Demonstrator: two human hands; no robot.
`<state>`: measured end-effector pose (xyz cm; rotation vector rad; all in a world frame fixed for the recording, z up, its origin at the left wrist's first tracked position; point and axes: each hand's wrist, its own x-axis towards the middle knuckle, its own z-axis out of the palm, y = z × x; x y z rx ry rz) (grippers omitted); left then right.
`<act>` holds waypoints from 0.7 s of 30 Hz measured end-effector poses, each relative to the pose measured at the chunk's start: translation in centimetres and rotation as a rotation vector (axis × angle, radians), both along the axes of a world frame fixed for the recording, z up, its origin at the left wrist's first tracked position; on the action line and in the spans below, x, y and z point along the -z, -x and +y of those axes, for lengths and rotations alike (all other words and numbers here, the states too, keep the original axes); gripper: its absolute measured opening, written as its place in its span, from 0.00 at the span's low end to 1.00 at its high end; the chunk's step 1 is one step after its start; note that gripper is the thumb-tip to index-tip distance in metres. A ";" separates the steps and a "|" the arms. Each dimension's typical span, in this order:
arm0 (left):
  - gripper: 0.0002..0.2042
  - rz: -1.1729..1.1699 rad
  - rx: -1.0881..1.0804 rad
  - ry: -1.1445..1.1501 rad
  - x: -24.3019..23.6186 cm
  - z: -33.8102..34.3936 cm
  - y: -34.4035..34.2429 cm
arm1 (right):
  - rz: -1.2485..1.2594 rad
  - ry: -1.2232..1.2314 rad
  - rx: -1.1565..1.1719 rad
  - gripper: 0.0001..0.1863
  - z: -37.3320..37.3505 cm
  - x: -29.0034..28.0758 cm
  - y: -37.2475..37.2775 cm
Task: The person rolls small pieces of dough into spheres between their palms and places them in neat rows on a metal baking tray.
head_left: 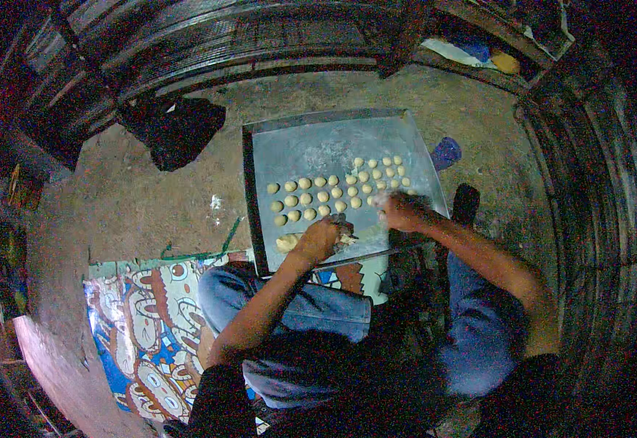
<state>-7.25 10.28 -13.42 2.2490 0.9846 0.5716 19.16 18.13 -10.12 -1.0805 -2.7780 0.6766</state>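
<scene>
A large grey metal tray (311,146) lies on the floor in front of my knees. Several small pale dough balls (318,197) sit on it in rows. My left hand (320,237) rests over the tray's near edge, closed on a lump of pale dough (287,242) that shows beside it. My right hand (400,212) is over the right side of the tray, fingers curled at the end of a row of balls; whether it holds a piece is unclear.
I sit on a patterned mat (147,321) on an earthen floor. A black bag (176,130) lies left of the tray, a blue object (446,152) and a dark sandal (466,203) to its right. Corrugated metal walls curve around the back.
</scene>
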 end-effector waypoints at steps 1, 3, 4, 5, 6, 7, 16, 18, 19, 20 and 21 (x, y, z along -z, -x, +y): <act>0.18 -0.015 0.004 0.023 -0.1 0.3 -0.1 | 0.001 0.012 0.071 0.16 0.7 0.1 0.1; 0.18 -0.034 0.002 0.075 -0.1 0.2 0.0 | 0.000 0.088 0.192 0.19 1.7 -0.1 0.9; 0.19 -0.015 0.011 0.067 1.2 0.4 -0.1 | -0.006 0.149 0.246 0.21 2.3 -0.3 1.0; 0.19 0.006 0.006 0.058 3.6 0.6 0.3 | -0.011 0.211 0.286 0.22 3.0 -1.2 1.9; 0.20 0.022 0.024 0.050 4.0 1.0 0.0 | -0.047 0.196 0.305 0.23 3.7 -1.0 1.6; 0.21 -0.014 0.046 0.050 4.3 1.0 0.0 | -0.084 0.182 0.321 0.23 4.5 -0.8 1.3; 0.24 -0.030 0.090 0.105 2.8 1.4 -0.5 | -0.162 -0.048 0.244 0.25 7.0 4.0 -0.8; 0.24 0.029 0.094 0.126 3.3 1.3 -0.1 | -0.201 -0.042 0.253 0.29 7.2 3.7 0.8; 0.24 0.013 0.073 0.129 3.5 1.2 0.3 | -0.253 0.022 0.273 0.31 7.3 2.7 2.0; 0.23 -0.008 0.062 0.127 3.2 1.1 0.3 | -0.264 0.069 0.295 0.33 7.5 2.4 2.4; 0.23 -0.028 0.051 0.125 2.9 1.1 0.3 | -0.276 0.116 0.320 0.35 7.6 2.0 2.7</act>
